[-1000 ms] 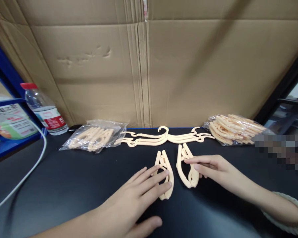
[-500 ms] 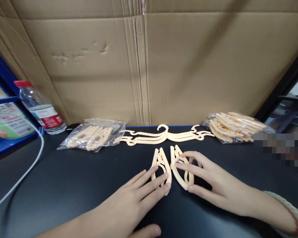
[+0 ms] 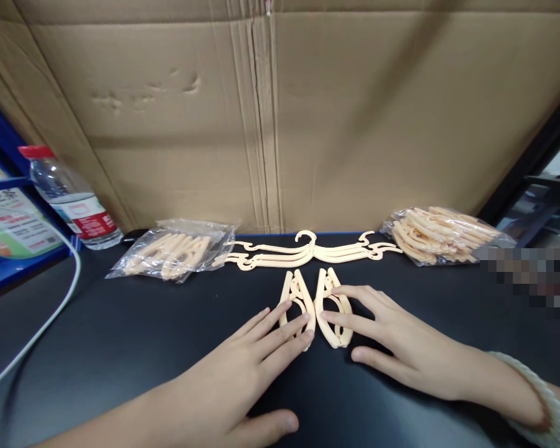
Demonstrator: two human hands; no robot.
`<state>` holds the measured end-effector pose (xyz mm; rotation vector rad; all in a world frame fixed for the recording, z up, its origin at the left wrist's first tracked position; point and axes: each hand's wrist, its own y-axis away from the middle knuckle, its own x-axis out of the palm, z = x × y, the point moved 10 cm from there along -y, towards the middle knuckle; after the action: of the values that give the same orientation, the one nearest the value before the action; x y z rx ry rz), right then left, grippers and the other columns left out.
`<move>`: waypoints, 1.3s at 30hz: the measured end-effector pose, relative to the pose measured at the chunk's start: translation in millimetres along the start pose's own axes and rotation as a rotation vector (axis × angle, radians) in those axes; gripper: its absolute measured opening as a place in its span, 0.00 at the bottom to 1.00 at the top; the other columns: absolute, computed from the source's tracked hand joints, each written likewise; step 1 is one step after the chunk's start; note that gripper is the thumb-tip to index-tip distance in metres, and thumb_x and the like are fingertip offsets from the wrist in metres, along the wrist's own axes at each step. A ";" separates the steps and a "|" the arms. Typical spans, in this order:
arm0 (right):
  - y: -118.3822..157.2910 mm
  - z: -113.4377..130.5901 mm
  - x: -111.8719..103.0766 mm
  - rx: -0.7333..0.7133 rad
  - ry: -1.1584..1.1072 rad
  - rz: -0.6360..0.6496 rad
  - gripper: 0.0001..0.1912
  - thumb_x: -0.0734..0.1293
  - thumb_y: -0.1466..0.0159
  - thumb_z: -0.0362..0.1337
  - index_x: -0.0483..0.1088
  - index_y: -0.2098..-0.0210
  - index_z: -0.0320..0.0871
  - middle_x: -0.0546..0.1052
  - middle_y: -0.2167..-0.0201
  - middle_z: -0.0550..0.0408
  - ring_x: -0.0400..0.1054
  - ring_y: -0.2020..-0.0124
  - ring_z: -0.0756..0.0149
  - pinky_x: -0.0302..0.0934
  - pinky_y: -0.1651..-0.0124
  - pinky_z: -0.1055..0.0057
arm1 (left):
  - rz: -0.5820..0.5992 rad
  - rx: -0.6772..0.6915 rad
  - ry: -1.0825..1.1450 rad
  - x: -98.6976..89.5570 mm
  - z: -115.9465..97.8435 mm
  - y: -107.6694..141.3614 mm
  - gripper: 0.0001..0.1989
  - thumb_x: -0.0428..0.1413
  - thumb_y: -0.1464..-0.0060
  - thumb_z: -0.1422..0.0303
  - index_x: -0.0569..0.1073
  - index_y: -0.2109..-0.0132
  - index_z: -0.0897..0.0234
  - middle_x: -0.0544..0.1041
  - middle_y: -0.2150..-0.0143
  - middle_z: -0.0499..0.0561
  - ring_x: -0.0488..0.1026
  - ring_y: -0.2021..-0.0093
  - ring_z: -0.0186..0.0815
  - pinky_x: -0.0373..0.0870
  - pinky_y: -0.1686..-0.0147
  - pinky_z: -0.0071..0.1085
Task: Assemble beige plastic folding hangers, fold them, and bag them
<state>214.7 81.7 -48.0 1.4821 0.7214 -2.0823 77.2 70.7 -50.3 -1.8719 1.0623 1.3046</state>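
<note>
Two cream folding hangers lie folded side by side on the black table, the left hanger (image 3: 306,295) close against the right hanger (image 3: 320,298). My left hand (image 3: 254,367) rests over the left one with its fingers stretched out and the fingertips on its arms; the thumb is spread away. On the right one, my right hand (image 3: 396,342) lays its fingertips, while its thumb stands off on the table side. Neither hand grips anything. Behind them, several unfolded hangers (image 3: 340,254) lie stacked, hooks pointing away from me.
A clear bag of folded hangers (image 3: 177,255) lies at the back left, another bag (image 3: 441,236) at the back right. A red-capped water bottle (image 3: 81,208) and white cable (image 3: 60,305) are at left. A cardboard wall (image 3: 354,124) closes off the back.
The right folded hanger has turned more upright and closed up beside the left one. My right thumb has come off it. The whole view has shifted slightly.
</note>
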 end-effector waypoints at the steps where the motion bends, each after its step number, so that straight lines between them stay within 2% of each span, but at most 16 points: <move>1: 0.1 0.1 -0.2 -0.006 -0.002 -0.005 0.26 0.58 0.31 0.44 0.53 0.34 0.57 0.58 0.36 0.47 0.53 0.36 0.53 0.56 0.39 0.51 | -0.010 0.001 0.004 -0.8 -0.1 -0.1 0.36 0.57 0.43 0.61 0.52 0.31 0.53 0.51 0.30 0.50 0.44 0.30 0.51 0.48 0.35 0.54; 7: -0.3 -1.1 2.1 -0.010 0.003 0.009 0.27 0.58 0.31 0.44 0.52 0.34 0.57 0.56 0.35 0.48 0.50 0.35 0.53 0.54 0.38 0.51 | 0.003 0.009 0.030 -0.2 -0.1 -1.4 0.36 0.58 0.43 0.62 0.52 0.32 0.52 0.52 0.30 0.50 0.45 0.31 0.52 0.48 0.35 0.55; 12: 0.3 -4.1 4.0 -0.008 -0.001 0.019 0.27 0.58 0.30 0.42 0.50 0.33 0.59 0.52 0.33 0.50 0.48 0.33 0.54 0.52 0.36 0.51 | -0.053 -0.010 0.021 -1.5 1.3 0.4 0.36 0.58 0.44 0.62 0.53 0.32 0.51 0.52 0.29 0.50 0.46 0.30 0.51 0.48 0.35 0.54; 15: 1.2 -7.5 3.3 0.001 -0.005 -0.001 0.28 0.57 0.30 0.42 0.47 0.32 0.56 0.51 0.33 0.49 0.48 0.33 0.55 0.53 0.36 0.54 | -0.045 -0.014 0.033 0.0 3.2 1.2 0.35 0.56 0.42 0.62 0.51 0.31 0.52 0.51 0.29 0.50 0.46 0.30 0.50 0.51 0.35 0.52; 18: 1.5 -12.6 -4.5 0.030 -0.028 -0.082 0.29 0.58 0.31 0.42 0.48 0.32 0.53 0.55 0.35 0.47 0.53 0.35 0.55 0.56 0.36 0.55 | -0.176 -0.053 0.087 -12.9 13.0 0.9 0.27 0.52 0.39 0.66 0.57 0.34 0.53 0.55 0.30 0.51 0.50 0.31 0.48 0.56 0.36 0.49; 20: 1.5 -18.0 -10.3 0.063 -0.052 -0.134 0.28 0.59 0.31 0.42 0.50 0.33 0.51 0.60 0.38 0.46 0.58 0.38 0.56 0.58 0.38 0.56 | -0.285 -0.086 0.124 -23.1 22.3 1.1 0.20 0.48 0.38 0.69 0.64 0.39 0.55 0.62 0.34 0.53 0.56 0.33 0.45 0.58 0.37 0.46; 23: 1.5 -26.0 -16.4 0.095 -0.090 -0.185 0.25 0.59 0.31 0.42 0.55 0.36 0.48 0.67 0.45 0.45 0.63 0.44 0.57 0.61 0.41 0.56 | -0.352 -0.135 0.149 -29.5 34.9 0.3 0.13 0.46 0.38 0.72 0.68 0.49 0.58 0.68 0.41 0.54 0.64 0.40 0.42 0.64 0.41 0.43; 26: 2.1 -31.1 -22.2 0.098 -0.119 -0.242 0.19 0.59 0.31 0.41 0.62 0.42 0.47 0.71 0.50 0.47 0.66 0.48 0.58 0.64 0.46 0.57 | -0.361 -0.183 0.146 -30.6 42.7 -0.1 0.10 0.47 0.42 0.75 0.68 0.56 0.59 0.71 0.46 0.53 0.68 0.46 0.41 0.69 0.47 0.40; 29: 1.7 -32.5 -23.3 0.097 -0.141 -0.253 0.15 0.59 0.31 0.40 0.67 0.47 0.46 0.73 0.54 0.48 0.67 0.52 0.59 0.66 0.50 0.60 | -0.344 -0.179 0.133 -28.4 42.0 -1.3 0.08 0.47 0.44 0.76 0.67 0.59 0.59 0.71 0.49 0.53 0.69 0.49 0.41 0.70 0.50 0.37; 39: -0.4 -22.9 -20.1 0.036 -0.186 -0.191 0.18 0.56 0.30 0.39 0.65 0.43 0.47 0.73 0.53 0.47 0.66 0.49 0.58 0.64 0.46 0.58 | -0.324 -0.193 0.144 -25.9 42.3 -2.4 0.09 0.48 0.44 0.76 0.67 0.58 0.59 0.71 0.50 0.52 0.69 0.49 0.40 0.69 0.49 0.38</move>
<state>236.4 98.7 -35.0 1.2585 0.7818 -2.3508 55.3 113.9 -39.4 -2.2015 0.6810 1.1289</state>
